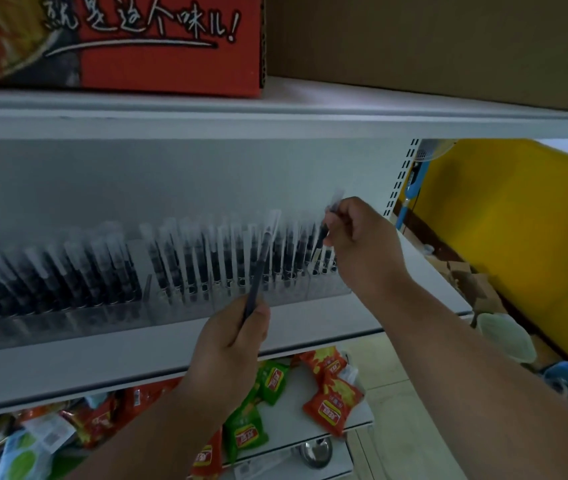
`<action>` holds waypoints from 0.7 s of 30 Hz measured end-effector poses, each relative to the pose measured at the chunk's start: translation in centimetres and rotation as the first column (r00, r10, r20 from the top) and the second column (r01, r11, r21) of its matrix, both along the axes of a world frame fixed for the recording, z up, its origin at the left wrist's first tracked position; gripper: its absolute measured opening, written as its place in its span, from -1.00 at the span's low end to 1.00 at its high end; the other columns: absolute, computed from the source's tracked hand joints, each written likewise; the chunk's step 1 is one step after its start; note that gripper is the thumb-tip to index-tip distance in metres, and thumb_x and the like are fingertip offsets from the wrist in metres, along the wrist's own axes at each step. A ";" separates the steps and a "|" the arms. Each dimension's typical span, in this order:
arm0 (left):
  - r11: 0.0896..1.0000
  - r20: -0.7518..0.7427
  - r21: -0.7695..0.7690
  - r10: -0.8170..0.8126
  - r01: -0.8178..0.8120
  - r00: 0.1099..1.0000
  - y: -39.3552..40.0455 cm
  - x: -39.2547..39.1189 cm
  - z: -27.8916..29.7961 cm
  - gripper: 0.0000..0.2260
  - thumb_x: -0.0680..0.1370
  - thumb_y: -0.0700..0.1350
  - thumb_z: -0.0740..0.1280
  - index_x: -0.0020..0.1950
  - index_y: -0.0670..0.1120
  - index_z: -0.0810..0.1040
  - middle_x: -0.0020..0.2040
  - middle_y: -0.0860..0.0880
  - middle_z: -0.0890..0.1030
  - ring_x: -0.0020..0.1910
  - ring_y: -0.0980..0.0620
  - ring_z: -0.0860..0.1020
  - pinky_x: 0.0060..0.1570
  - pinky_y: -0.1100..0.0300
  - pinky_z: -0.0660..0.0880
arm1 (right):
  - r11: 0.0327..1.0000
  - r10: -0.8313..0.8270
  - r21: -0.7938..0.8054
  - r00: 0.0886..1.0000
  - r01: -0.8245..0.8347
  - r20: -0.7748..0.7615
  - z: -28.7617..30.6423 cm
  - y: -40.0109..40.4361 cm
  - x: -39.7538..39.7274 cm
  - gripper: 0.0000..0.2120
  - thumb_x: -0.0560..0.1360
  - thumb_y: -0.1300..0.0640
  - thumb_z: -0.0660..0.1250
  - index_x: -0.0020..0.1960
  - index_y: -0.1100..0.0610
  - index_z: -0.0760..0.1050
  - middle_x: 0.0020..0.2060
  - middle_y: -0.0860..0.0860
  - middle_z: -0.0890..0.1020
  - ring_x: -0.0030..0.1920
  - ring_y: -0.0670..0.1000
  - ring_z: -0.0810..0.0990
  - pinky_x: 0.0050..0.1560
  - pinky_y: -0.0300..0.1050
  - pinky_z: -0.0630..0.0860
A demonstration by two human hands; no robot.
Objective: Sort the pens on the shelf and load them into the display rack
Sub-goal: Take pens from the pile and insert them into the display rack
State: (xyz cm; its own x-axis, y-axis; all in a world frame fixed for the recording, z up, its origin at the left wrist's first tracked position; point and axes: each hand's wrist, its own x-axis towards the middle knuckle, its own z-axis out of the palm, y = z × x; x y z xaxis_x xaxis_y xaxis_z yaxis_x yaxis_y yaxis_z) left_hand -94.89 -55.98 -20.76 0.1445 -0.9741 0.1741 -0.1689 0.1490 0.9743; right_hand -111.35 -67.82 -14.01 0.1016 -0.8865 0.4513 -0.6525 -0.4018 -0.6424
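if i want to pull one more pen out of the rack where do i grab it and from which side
Pinch a pen by its clear capped top, coming from above and the front. The pens stand upright and packed, leaning slightly back, with their lower ends behind the rack's clear front wall, so only the tops are free. Pull up along the pen's lean.

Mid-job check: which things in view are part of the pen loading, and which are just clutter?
Job:
display rack with pens standing in it
dark pen in left hand
pen in right hand

Lying about:
snack packets on the lower shelf
red carton above
brown box
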 end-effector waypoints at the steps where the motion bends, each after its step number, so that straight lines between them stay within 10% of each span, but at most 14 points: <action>1: 1.000 0.002 -0.002 0.004 -0.004 1.000 0.0 0.1 0.0 -0.73 0.56 0.03 0.15 -0.35 0.10 0.33 -0.41 0.08 0.28 -0.42 0.08 0.24 -0.31 0.14 0.20 | 1.000 0.003 -0.014 1.000 -0.003 -0.014 0.0 -0.1 0.1 -0.87 0.62 0.04 0.21 -0.03 0.05 0.48 -0.21 -0.04 0.64 -0.17 -0.04 0.63 -0.21 -0.13 0.52; 8: 1.000 -0.036 0.025 0.016 -0.016 0.999 0.1 -0.1 -0.1 -0.69 0.67 -0.15 0.15 -0.28 -0.08 0.31 -0.43 0.07 0.27 -0.45 0.09 0.21 -0.46 0.28 0.21 | 0.998 0.051 -0.022 0.998 -0.051 -0.027 0.3 -0.2 0.7 -0.85 0.63 0.05 0.18 -0.01 0.07 0.48 -0.22 -0.02 0.63 -0.17 -0.02 0.64 -0.13 -0.04 0.57; 21: 0.999 0.057 -0.029 -0.022 0.023 0.998 0.1 0.0 -0.3 -0.73 0.53 0.13 0.15 -0.33 0.05 0.32 -0.40 0.05 0.27 -0.41 0.07 0.25 -0.30 0.07 0.21 | 0.990 0.041 0.140 0.985 -0.017 -0.170 -2.6 0.1 0.7 -0.81 0.62 0.05 0.23 -0.10 0.13 0.47 -0.27 0.03 0.59 -0.25 0.03 0.55 -0.28 -0.13 0.42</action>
State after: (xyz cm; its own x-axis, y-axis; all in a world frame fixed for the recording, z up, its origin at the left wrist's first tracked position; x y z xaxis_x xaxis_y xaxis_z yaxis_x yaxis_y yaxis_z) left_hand -94.92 -55.84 -21.11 0.1118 -0.9712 0.2103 -0.2204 0.1822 0.9583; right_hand -110.64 -67.68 -16.62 0.1936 -0.9344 0.2990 -0.7478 -0.3378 -0.5716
